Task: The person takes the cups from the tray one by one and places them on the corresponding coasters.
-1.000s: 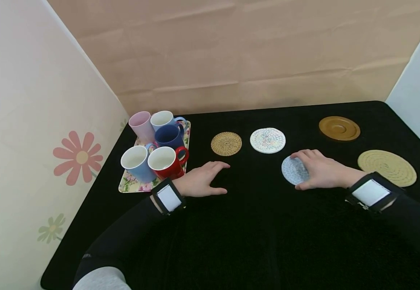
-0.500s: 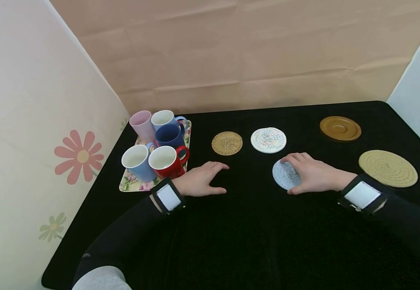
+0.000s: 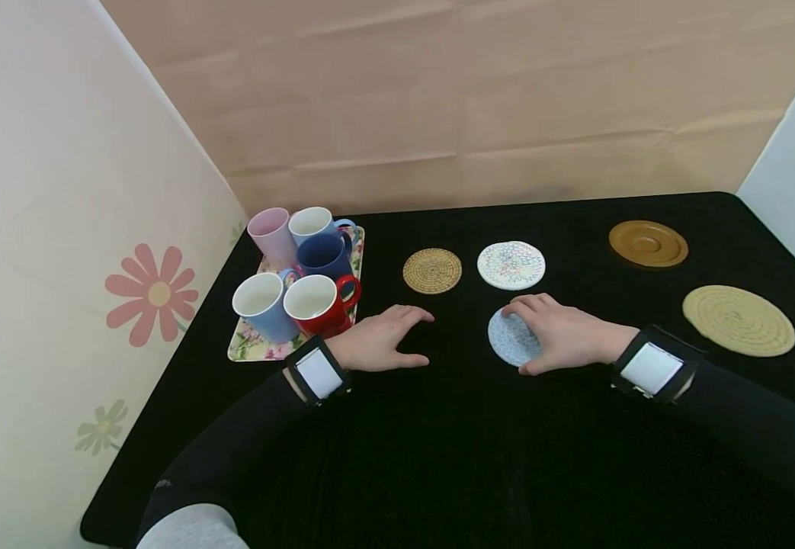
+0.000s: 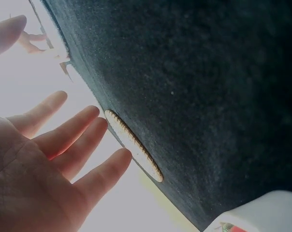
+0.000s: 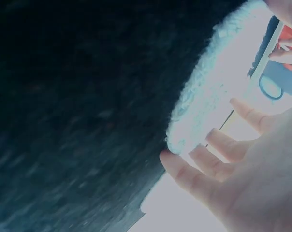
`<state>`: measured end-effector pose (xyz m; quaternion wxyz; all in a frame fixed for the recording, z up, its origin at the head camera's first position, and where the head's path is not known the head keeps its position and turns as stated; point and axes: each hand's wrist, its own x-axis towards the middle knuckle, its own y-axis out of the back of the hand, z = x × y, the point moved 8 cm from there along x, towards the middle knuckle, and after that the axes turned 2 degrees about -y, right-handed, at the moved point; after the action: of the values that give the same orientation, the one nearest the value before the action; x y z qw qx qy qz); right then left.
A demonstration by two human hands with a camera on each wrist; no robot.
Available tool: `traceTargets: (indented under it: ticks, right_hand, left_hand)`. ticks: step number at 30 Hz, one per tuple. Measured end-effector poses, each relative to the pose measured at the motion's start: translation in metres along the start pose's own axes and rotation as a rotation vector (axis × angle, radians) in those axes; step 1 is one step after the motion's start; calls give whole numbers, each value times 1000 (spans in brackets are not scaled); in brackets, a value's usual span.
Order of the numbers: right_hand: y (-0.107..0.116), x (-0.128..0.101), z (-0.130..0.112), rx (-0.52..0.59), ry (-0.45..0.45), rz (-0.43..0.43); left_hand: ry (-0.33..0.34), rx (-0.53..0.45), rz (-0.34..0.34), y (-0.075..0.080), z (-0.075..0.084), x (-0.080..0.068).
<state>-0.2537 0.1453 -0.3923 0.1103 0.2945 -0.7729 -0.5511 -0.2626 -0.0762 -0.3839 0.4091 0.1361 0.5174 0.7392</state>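
My right hand (image 3: 565, 334) grips a round light-blue coaster (image 3: 509, 340) by its edge, fingers on the far rim and thumb on the near rim, low over the black table. In the right wrist view the coaster (image 5: 209, 92) looks thick and fuzzy, with fingertips touching its edge. My left hand (image 3: 382, 341) holds nothing; its fingers and thumb reach out apart beside the red mug (image 3: 315, 305). Beyond that hand lies a brown woven coaster (image 3: 432, 271), which appears edge-on in the left wrist view behind the spread fingers.
A floral tray (image 3: 253, 345) at left carries several mugs, including a pink one (image 3: 275, 238) and a dark blue one (image 3: 325, 258). A white patterned coaster (image 3: 511, 265), a wooden saucer (image 3: 648, 244) and a straw mat (image 3: 738, 320) lie behind and right. Walls border the table.
The light-blue coaster has slid left across the table with my right hand, ending below the white patterned coaster. My left hand stays in place.
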Motion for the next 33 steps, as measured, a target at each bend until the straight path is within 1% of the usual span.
traceTargets:
  ticks: [7, 9, 11, 14, 18, 20, 22, 24, 27, 31, 33]
  right_hand:
    - [-2, 3, -8, -1, 18, -2]
    - [-2, 2, -8, -1, 16, -5]
    - [-2, 0, -7, 9, 8, -12]
    - [-2, -5, -2, 29, -9, -22]
    - [1, -16, 7, 40, -40, -13]
    - [3, -22, 12, 36, -58, -2]
    - [4, -26, 17, 25, -68, 6]
    - [4, -29, 20, 16, -73, 8]
    - [4, -31, 23, 3, -68, 16]
    - [7, -32, 24, -20, -50, 43]
    - [8, -33, 24, -30, -39, 59]
  left_hand:
    - [-3, 13, -15, 0, 3, 4]
    - [-2, 36, -32, -1, 5, 7]
    - [-5, 85, -56, -1, 9, 13]
    - [-20, 214, -95, -2, 21, 29]
    - [-81, 390, -121, -5, 42, 60]
    - [-125, 441, -117, -8, 54, 75]
    - [-168, 471, -106, -12, 65, 90]
    - [-192, 479, -95, -15, 74, 102]
    - [-200, 441, -90, -19, 84, 113]
    - [-170, 377, -112, -26, 91, 120]
    - [-154, 366, -125, -29, 92, 122]
